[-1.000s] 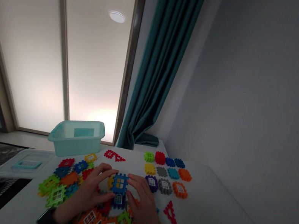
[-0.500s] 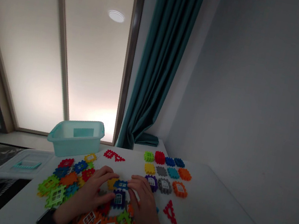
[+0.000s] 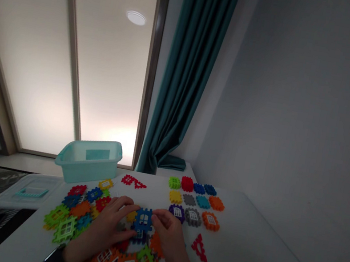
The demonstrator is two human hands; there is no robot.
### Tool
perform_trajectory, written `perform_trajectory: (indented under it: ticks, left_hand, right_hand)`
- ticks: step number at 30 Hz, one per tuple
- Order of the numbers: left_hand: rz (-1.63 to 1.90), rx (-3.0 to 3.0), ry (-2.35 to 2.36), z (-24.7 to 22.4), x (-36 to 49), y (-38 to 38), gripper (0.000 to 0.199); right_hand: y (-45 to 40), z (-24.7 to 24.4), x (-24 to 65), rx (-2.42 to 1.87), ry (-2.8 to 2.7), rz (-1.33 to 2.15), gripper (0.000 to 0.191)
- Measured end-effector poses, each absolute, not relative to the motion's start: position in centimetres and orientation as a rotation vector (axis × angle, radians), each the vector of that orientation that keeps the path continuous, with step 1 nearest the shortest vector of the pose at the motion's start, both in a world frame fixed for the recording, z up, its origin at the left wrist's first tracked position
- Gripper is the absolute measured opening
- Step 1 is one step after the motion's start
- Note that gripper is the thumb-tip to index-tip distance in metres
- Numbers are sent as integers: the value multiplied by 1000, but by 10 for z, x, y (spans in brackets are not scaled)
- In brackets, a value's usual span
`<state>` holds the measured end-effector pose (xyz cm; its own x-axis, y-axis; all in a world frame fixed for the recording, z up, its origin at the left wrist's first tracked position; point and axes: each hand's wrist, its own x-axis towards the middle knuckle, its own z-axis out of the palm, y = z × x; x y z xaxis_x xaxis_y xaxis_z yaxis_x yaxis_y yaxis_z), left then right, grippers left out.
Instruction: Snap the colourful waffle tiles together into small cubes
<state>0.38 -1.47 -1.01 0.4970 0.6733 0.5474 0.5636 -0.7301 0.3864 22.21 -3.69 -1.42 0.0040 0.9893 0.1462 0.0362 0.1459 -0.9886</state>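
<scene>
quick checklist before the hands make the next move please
1. Right hand on the blue square plastic window piece: ok, it pinches the right edge.
2. Left hand gripping firmly: cannot tell, though it is at the left edge.
3. Dark purple square plastic window piece fully visible: not ok, the blue piece partly hides it.
4. Blue piece locked into another: cannot tell.
5. Red triangular plastic piece apart from the right hand: ok.
6. Translucent teal plastic box upright: ok.
</scene>
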Motion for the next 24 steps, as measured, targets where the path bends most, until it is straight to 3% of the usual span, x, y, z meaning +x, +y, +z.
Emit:
perform_trajectory:
  ticks: [4, 9, 24]
  left_hand:
    - [1083, 2574, 1085, -10, 2, -14, 48]
    - [1153, 2525, 1099, -7, 1, -14, 44]
    - [1163, 2653, 1097, -2, 17, -9, 40]
  right_hand:
    - [-44, -13, 225, -1137, -1548, 746, 28]
    - [-49, -17, 228, -1036, -1919, 335, 49]
    - [-47, -17, 234, -1122, -1933, -49, 41]
